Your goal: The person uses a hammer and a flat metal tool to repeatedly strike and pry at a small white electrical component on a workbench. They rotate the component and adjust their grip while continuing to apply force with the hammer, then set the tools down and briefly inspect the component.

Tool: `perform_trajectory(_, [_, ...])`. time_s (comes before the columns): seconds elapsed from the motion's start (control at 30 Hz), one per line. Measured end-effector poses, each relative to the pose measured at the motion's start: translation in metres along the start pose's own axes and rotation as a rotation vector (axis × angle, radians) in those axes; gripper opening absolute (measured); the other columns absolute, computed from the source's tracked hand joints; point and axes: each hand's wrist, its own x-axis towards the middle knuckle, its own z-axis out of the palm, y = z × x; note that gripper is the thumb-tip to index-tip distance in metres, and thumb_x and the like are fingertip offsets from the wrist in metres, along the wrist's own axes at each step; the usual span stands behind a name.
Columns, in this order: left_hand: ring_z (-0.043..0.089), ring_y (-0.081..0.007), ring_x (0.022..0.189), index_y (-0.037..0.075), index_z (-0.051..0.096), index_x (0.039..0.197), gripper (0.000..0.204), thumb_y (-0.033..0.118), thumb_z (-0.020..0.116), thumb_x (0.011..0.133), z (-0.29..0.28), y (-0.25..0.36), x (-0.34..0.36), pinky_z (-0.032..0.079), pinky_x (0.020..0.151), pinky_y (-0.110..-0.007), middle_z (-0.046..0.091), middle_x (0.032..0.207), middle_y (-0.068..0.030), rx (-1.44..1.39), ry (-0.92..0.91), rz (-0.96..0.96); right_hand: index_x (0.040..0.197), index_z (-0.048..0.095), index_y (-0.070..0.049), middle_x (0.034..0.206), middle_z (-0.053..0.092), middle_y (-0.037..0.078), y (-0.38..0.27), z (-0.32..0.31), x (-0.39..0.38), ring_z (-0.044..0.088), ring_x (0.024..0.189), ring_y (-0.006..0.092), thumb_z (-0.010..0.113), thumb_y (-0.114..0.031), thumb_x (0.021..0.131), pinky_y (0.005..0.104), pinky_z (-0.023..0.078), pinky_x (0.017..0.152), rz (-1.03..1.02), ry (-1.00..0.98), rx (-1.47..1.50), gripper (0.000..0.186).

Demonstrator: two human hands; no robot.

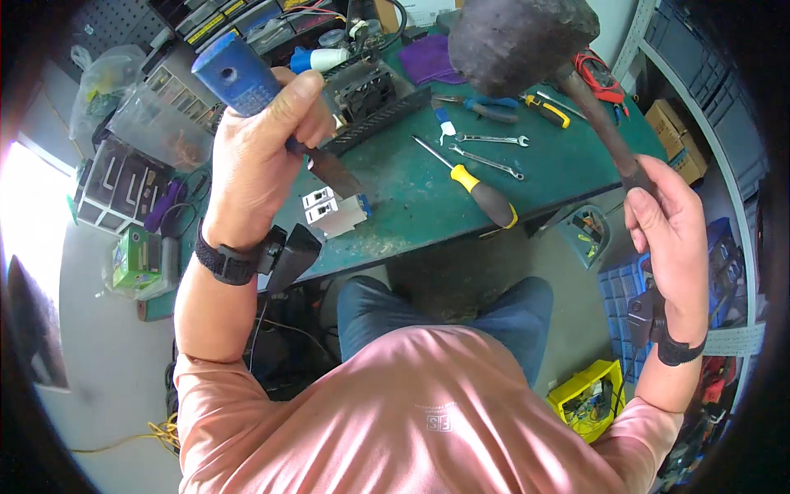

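The left hand [259, 144] is closed firmly around the blue handle of a chisel-like tool with a dark flat metal blade [247, 82]; the blade goes down at a slant and its tip touches, or nearly touches, a small white plastic circuit breaker [333, 212] that lies on the green worn workbench top [428, 193], near the front edge. The right hand [671, 239] is closed around the lower end of the brown wooden handle of a large black rubber mallet [518, 37]; the mallet head is lifted high above the bench, well apart from the chisel. Each wrist has a black strap with a small black device on it. On the bench, to the right of the breaker, lies a screwdriver with yellow and black handle [481, 193], and further back two small silver wrenches [490, 152], pliers with blue grips [492, 107] and a purple cloth [432, 59]. Behind the chisel stands a black fan unit [370, 90].
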Motion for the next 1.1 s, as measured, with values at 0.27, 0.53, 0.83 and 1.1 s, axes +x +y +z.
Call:
perform_trajectory(0.27, [0.038,-0.0135,0.062,0.008,0.046,0.076,0.027,0.022,0.058,0.096,-0.001,-0.018,0.007,0.035,0.065,-0.031,0.038,0.063,0.0003,0.006,-0.025,-0.022,0.123,0.056,0.001,0.074,0.055,-0.001,0.004,-0.003,-0.003,0.044,0.058,0.0029,0.064,-0.017,0.093,0.0185,0.037,0.050,0.026,0.015,0.024,0.036])
perform_trajectory(0.53, [0.040,-0.0138,0.061,0.008,0.047,0.075,0.028,0.022,0.060,0.094,0.001,-0.016,0.008,0.035,0.064,-0.031,0.039,0.062,0.0004,0.041,-0.035,-0.040,0.124,0.056,0.001,0.072,0.052,-0.002,0.008,-0.004,-0.004,0.043,0.057,0.0028,0.062,-0.018,0.094,0.0185,0.035,0.050,0.008,0.002,0.013,0.036])
perform_trajectory(0.83, [0.040,-0.0137,0.061,0.008,0.048,0.075,0.027,0.022,0.060,0.095,0.003,-0.016,0.008,0.037,0.064,-0.032,0.039,0.062,0.0003,0.043,-0.017,-0.054,0.123,0.056,0.000,0.071,0.053,-0.002,0.009,-0.004,-0.006,0.043,0.057,0.0029,0.063,-0.018,0.094,0.0184,0.036,0.050,0.015,-0.012,0.007,0.035])
perform_trajectory(1.1, [0.040,-0.0136,0.061,0.008,0.048,0.075,0.027,0.021,0.060,0.095,0.007,-0.013,0.004,0.036,0.065,-0.032,0.039,0.062,0.0004,0.090,0.006,-0.052,0.121,0.058,0.000,0.072,0.053,-0.003,0.009,-0.002,-0.007,0.044,0.058,0.0027,0.064,-0.018,0.093,0.0186,0.036,0.050,0.036,-0.017,0.036,0.033])
